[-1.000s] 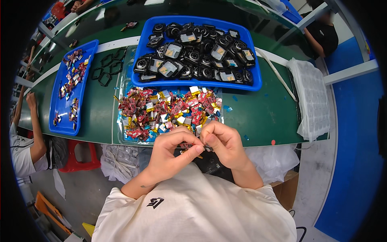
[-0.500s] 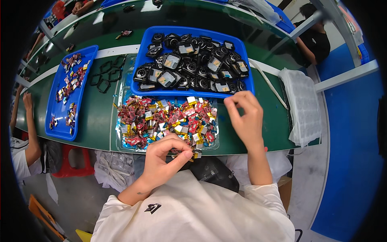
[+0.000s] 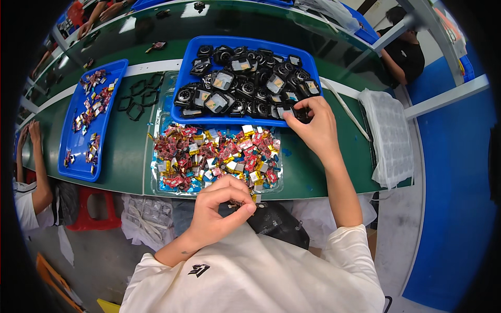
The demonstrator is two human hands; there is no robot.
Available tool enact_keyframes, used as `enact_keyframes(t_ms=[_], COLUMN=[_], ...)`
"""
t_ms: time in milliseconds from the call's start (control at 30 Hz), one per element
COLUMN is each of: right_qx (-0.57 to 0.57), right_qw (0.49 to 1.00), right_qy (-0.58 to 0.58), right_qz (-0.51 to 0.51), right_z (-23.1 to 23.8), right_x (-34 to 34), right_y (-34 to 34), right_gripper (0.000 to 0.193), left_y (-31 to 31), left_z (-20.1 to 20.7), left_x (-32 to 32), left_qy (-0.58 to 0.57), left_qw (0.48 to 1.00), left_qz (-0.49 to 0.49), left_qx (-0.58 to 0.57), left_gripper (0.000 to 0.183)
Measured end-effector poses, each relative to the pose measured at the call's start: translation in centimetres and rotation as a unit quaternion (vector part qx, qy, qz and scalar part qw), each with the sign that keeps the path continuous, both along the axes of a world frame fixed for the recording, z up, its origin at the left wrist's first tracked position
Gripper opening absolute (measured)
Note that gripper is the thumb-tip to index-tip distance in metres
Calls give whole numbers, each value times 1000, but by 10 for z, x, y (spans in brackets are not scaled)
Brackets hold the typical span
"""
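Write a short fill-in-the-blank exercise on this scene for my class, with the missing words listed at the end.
1. The large tray full of black cases is coloured ____.
2. The person's left hand is lower in the picture, while the ____ hand is at that tray's near corner.
3. The stool at lower left is ____.
4. The worktable has a ____ top.

Missing words: blue; right; red; green.

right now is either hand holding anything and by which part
Left hand: pinching a small electronic part, gripped spot hidden. Right hand: at the black cases; a hold cannot be told.
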State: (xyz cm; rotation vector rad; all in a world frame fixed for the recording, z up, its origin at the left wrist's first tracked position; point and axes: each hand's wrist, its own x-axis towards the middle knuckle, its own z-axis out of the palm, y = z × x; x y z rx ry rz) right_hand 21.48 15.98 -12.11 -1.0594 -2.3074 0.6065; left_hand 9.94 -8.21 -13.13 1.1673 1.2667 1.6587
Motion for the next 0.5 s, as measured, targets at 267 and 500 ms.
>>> enact_keyframes(t_ms=[267,500], right_qx=[47,-205], right_qw=[998,922], right_qy=[10,299], right_qz=[40,136], right_z=[-5,4], right_x=[0,10], right_y=[10,-16], right_gripper=[30,18], left_y=[1,2], left_z=[-2,4], left_x=[4,0], left_qy=[10,35], left_qw=[1000,999], left_qz=[-2,35], left_qx=[5,5], left_gripper=[5,6])
